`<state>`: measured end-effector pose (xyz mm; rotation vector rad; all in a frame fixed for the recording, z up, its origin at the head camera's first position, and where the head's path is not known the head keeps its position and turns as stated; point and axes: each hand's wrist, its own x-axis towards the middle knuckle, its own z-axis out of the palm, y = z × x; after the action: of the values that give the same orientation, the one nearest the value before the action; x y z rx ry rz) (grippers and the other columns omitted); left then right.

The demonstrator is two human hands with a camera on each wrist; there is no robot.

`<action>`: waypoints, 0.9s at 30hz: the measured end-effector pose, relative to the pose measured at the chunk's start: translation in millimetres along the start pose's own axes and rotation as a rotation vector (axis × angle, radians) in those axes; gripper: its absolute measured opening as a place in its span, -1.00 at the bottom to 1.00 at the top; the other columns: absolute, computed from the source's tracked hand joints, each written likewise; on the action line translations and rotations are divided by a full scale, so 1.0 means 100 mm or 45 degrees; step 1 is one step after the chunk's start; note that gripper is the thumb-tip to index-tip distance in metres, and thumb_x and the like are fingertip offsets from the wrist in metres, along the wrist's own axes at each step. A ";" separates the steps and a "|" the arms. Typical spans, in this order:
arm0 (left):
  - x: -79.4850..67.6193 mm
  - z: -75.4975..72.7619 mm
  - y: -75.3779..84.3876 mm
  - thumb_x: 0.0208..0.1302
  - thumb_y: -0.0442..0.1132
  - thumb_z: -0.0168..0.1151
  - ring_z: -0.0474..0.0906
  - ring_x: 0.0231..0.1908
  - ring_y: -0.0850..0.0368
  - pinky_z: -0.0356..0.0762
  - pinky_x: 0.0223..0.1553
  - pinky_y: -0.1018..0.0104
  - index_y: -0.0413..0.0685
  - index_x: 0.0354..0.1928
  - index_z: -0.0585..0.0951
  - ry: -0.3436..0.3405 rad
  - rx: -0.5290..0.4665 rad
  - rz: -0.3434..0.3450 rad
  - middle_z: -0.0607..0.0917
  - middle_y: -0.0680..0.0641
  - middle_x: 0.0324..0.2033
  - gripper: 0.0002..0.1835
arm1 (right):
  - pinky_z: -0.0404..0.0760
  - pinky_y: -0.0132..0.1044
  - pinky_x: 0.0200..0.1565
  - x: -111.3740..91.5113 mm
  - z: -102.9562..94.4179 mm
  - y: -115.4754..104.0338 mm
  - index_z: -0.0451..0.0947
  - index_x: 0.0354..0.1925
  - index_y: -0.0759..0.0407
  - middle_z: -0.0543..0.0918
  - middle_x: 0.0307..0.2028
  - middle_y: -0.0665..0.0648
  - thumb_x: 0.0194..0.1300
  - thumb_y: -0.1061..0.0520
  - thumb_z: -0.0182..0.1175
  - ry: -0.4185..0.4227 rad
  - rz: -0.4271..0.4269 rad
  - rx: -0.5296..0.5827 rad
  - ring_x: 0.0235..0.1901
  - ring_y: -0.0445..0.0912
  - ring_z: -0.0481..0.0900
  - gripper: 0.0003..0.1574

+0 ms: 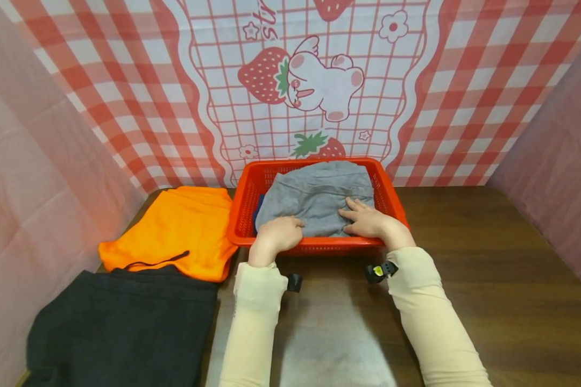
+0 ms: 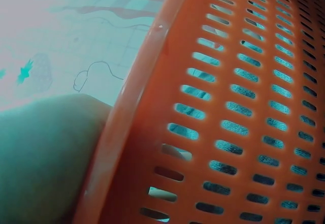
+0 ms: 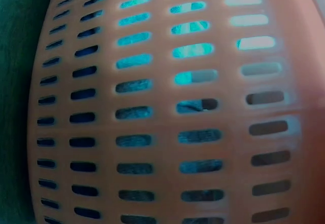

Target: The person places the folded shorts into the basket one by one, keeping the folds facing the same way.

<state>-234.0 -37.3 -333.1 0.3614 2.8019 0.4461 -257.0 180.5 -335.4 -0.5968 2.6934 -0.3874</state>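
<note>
A grey folded garment (image 1: 314, 196) lies in a red plastic basket (image 1: 339, 242), its surface wrinkled. My left hand (image 1: 280, 234) reaches over the near rim, its fingertips on the garment's near left part. With fingers spread, my right hand (image 1: 367, 219) rests on the garment's near right part. Dark blue cloth (image 1: 258, 207) peeks out beneath the grey one at the left. In the left wrist view the slotted basket wall (image 2: 147, 148) hides the fingers, and part of the left hand (image 2: 48, 158) shows beyond the rim. Only the basket's slotted side (image 3: 161, 125) fills the right wrist view.
An orange garment (image 1: 179, 226) with a dark cord lies left of the basket. Nearer, a folded black garment (image 1: 126, 328) meets it. A wooden tabletop (image 1: 489, 279) extends to the right. Behind the basket hangs a strawberry-print checked cloth (image 1: 392, 80).
</note>
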 end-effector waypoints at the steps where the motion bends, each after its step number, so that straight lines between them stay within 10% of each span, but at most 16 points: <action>1: 0.00 0.00 0.00 0.28 -0.17 -0.20 0.28 0.22 -0.05 0.26 0.16 -0.03 0.26 0.20 0.43 0.003 -0.004 0.000 0.38 0.10 0.24 -0.54 | -0.09 0.14 0.29 0.00 0.00 0.00 0.07 0.34 0.24 -0.16 0.38 0.37 0.30 0.07 -0.05 0.010 -0.003 -0.007 0.36 0.26 -0.25 -0.30; 7: -0.04 -0.02 -0.02 0.34 -0.08 -0.19 0.34 0.18 -0.08 0.29 0.14 -0.03 0.20 0.18 0.45 0.030 -0.043 0.026 0.44 0.02 0.19 -0.58 | 0.01 0.13 0.28 -0.01 0.05 0.01 0.23 0.28 0.24 0.01 0.35 0.37 0.28 0.06 0.00 0.164 -0.003 0.015 0.34 0.24 -0.05 -0.37; 15: -0.08 -0.07 -0.06 0.32 -0.09 -0.11 0.48 0.02 -0.02 0.37 0.08 0.07 0.10 0.08 0.54 0.135 -0.142 0.065 0.56 0.01 0.06 -0.64 | 0.42 0.08 0.03 -0.09 0.12 0.00 0.47 0.11 0.13 0.54 0.05 0.22 0.28 0.05 0.05 0.629 0.039 0.060 0.01 0.11 0.49 -0.56; 27: -0.09 -0.08 -0.13 0.35 -0.09 -0.11 0.43 0.09 -0.01 0.38 0.07 0.07 0.06 0.14 0.48 0.161 -0.192 0.033 0.52 -0.01 0.11 -0.62 | 0.53 0.00 -0.31 -0.19 0.19 -0.07 0.61 -0.14 0.11 0.67 -0.21 0.19 0.24 0.07 0.08 1.117 0.048 -0.045 -0.38 0.10 0.60 -0.72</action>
<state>-230.3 -54.0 -327.7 0.3474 2.8644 0.7045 -230.6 179.5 -344.8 -0.4437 3.5358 -0.7267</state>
